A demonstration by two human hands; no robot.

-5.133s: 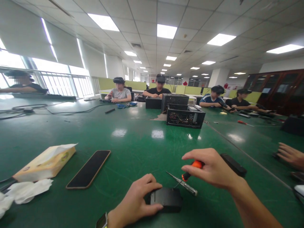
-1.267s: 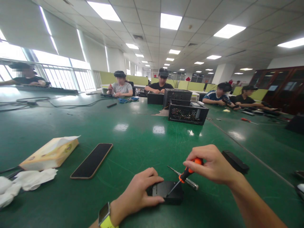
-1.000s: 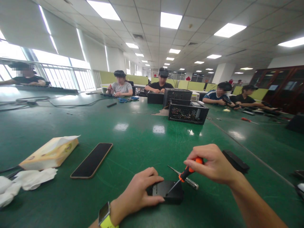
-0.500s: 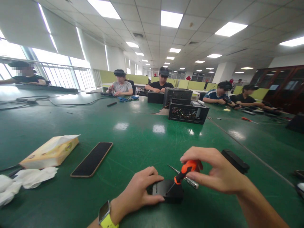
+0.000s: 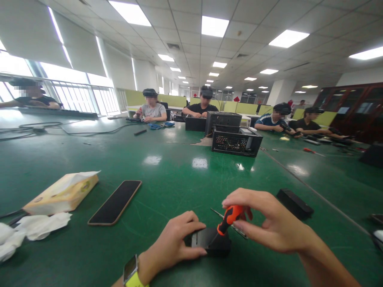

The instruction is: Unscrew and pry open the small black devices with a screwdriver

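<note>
A small black box-shaped device [image 5: 220, 244] lies on the green table, low in the middle of the view. My left hand [image 5: 179, 239] grips its left end between thumb and fingers. In my right hand [image 5: 260, 219] is an orange and black screwdriver [image 5: 229, 219], held by the handle between thumb and fingers. The screwdriver leans, and its tip meets the top face of the device near my left thumb. Behind the device lies a second, thin metal screwdriver [image 5: 217, 212], partly hidden by the orange one and my right hand.
A phone [image 5: 115, 202], a tissue pack [image 5: 62, 191] and crumpled tissues [image 5: 44, 226] lie to the left. Beyond my right hand is another black block [image 5: 295, 203]. Open computer cases [image 5: 236, 141] stand farther back. Several people sit around the table.
My right hand and the orange screwdriver have shifted slightly left and down, with the fingers turned a little on the handle. My left hand keeps its hold on the device.
</note>
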